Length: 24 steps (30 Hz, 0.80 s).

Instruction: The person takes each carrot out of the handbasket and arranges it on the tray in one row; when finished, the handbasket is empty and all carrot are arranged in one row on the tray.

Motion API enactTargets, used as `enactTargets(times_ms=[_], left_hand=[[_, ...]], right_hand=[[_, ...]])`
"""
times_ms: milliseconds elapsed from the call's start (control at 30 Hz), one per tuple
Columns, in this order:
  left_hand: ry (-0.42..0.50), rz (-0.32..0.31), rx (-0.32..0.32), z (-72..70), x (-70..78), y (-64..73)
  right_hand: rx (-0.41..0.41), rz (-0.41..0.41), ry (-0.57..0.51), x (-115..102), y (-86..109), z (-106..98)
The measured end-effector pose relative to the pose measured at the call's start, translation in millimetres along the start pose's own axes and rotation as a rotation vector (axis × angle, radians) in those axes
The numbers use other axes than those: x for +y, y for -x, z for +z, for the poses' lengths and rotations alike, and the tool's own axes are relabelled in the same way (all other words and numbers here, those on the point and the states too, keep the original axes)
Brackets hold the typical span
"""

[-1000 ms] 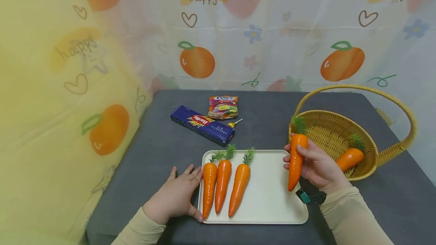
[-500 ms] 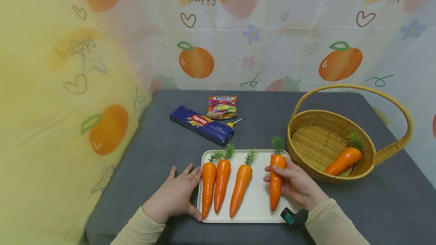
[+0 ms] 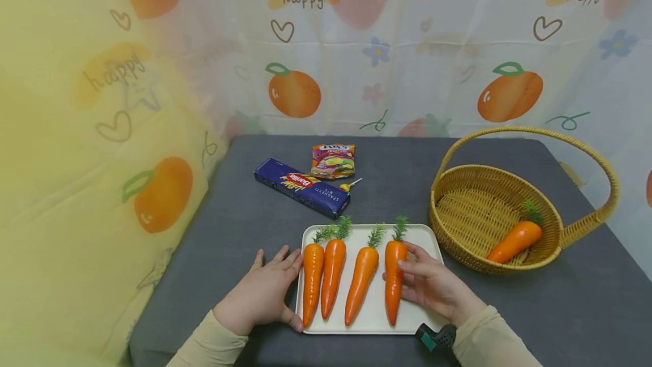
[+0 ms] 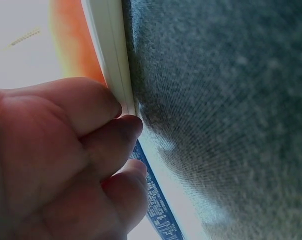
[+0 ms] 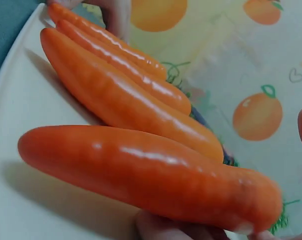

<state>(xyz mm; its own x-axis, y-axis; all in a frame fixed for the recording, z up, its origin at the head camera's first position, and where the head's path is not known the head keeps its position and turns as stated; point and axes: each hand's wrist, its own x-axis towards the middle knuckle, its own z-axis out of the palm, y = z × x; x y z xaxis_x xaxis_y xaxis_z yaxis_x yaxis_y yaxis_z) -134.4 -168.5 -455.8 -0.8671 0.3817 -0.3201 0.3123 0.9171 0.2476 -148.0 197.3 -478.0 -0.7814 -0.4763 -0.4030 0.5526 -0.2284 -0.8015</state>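
Observation:
My right hand (image 3: 433, 285) holds a carrot (image 3: 394, 282) low over the right half of the cream tray (image 3: 423, 316), its thumb by the carrot's right side and a fingertip peeking out on the left. In the right wrist view this carrot (image 5: 151, 175) casts a shadow on the tray, and fingers (image 5: 160, 227) show beneath it. Three more carrots with green tops lie side by side on the tray: the left one (image 3: 313, 285), the second (image 3: 333, 276) and the third (image 3: 361, 285). With fingers spread, my left hand (image 3: 265, 293) rests against the tray's left edge.
A wicker basket (image 3: 458, 197) with a tall handle stands at the right, one carrot (image 3: 517, 240) inside. Behind the tray lie a blue spaghetti box (image 3: 303, 186), a candy bag (image 3: 333, 160) and a lollipop (image 3: 346, 187). A printed curtain (image 3: 377, 72) hangs behind the grey table.
My right hand has carried its carrot from beside the basket leftward and down to the tray, near the third carrot. That third carrot has shifted slightly right. My left hand stays put.

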Motion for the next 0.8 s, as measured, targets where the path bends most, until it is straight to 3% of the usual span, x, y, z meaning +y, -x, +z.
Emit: enactTargets(times_ms=[333,800], left_hand=[[0.004,-0.004,-0.001,0.8,-0.1,-0.1],[0.005,-0.002,-0.002,2.3,-2.3,-0.8]], right_hand=[[0.004,-0.010,0.109,-1,1.8,11],[0.139,-0.017,0.245,-6,4.9,18]])
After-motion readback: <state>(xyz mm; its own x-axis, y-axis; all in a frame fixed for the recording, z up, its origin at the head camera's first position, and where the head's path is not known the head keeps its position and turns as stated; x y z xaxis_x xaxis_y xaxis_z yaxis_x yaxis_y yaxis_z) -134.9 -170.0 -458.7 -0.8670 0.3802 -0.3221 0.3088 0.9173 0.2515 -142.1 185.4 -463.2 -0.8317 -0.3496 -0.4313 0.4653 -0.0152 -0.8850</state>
